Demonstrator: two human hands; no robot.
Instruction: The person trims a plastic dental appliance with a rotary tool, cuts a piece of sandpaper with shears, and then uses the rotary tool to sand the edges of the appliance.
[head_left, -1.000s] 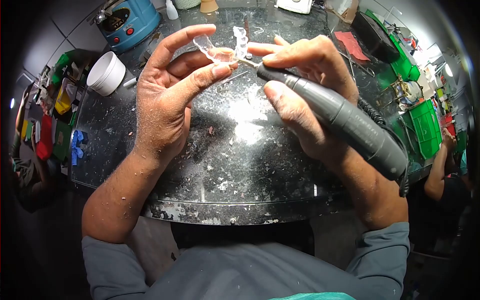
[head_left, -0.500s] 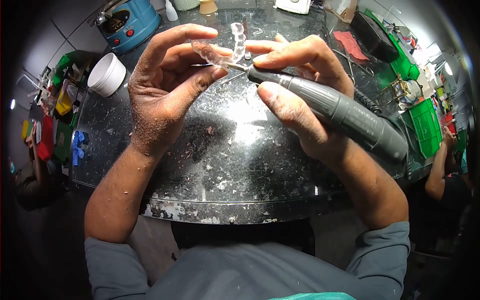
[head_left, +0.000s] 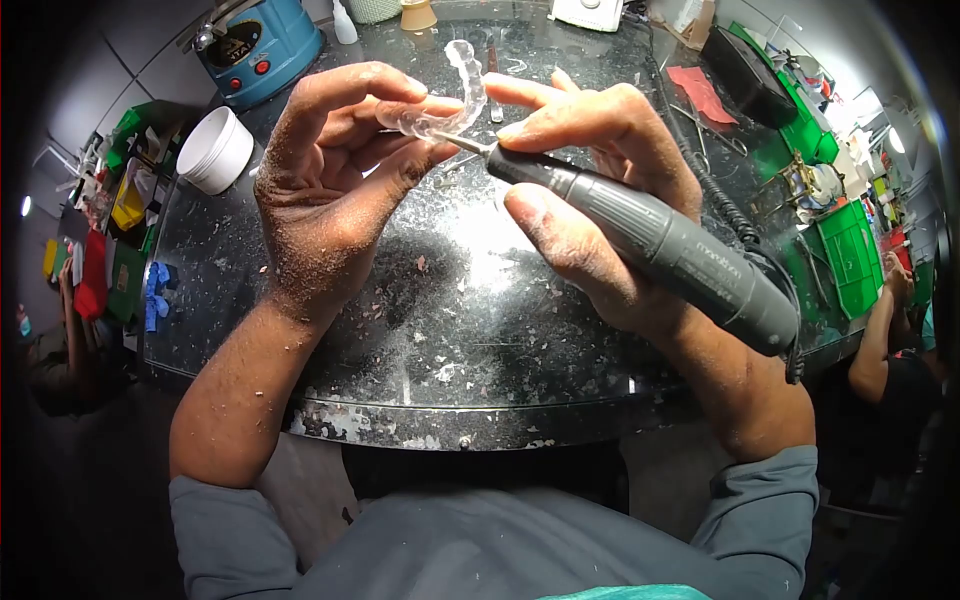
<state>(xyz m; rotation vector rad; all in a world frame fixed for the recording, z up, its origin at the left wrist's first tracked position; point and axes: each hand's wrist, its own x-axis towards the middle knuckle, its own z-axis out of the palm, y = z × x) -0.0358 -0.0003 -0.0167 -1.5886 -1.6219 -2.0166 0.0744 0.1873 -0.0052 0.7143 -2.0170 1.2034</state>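
Observation:
Between the thumb and fingers of my left hand is a clear dental aligner, a see-through U-shaped arch with tooth-shaped bumps. My right hand is wrapped round a black rotary handpiece, whose cord leaves its rear end. The handpiece's thin metal bit points left and reaches the aligner's lower curve beside my left thumb; exact contact is hard to see. A right fingertip lies close to the aligner's right side. Pale dust covers both hands.
White and pink debris dots the black worktop. A white tub and a blue machine stand at left. At right lie a red sheet, a coiled cord and a green bin. Other people's arms show at both edges.
The handpiece's rear end has swung down and slightly left, so it tilts more steeply. The aligner has turned a little in my left hand, and more of the bit shows.

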